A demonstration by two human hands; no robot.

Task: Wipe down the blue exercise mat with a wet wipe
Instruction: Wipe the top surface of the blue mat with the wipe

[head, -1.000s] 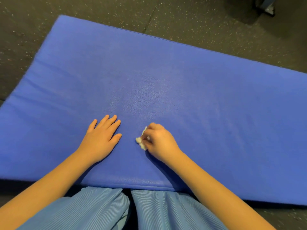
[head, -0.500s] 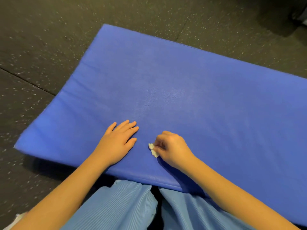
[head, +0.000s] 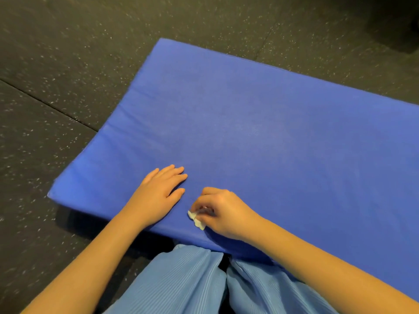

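A thick blue exercise mat [head: 260, 123] lies on the dark floor and fills the middle and right of the head view. My left hand [head: 158, 196] rests flat on the mat near its front edge, fingers straight. Just to its right, my right hand [head: 223, 211] has its fingers curled and pinches a small crumpled white wet wipe [head: 196, 220] against the mat. Most of the wipe is hidden under the fingers.
Dark speckled rubber floor [head: 68, 87] surrounds the mat, with a seam running across the left. My knees in light blue striped trousers [head: 186, 282] are at the mat's front edge. A dark shape sits at the top right corner.
The view has swung left, so the mat's left end and more floor show. Both hands have stayed close together near the mat's front edge; the right hand still holds the wipe.
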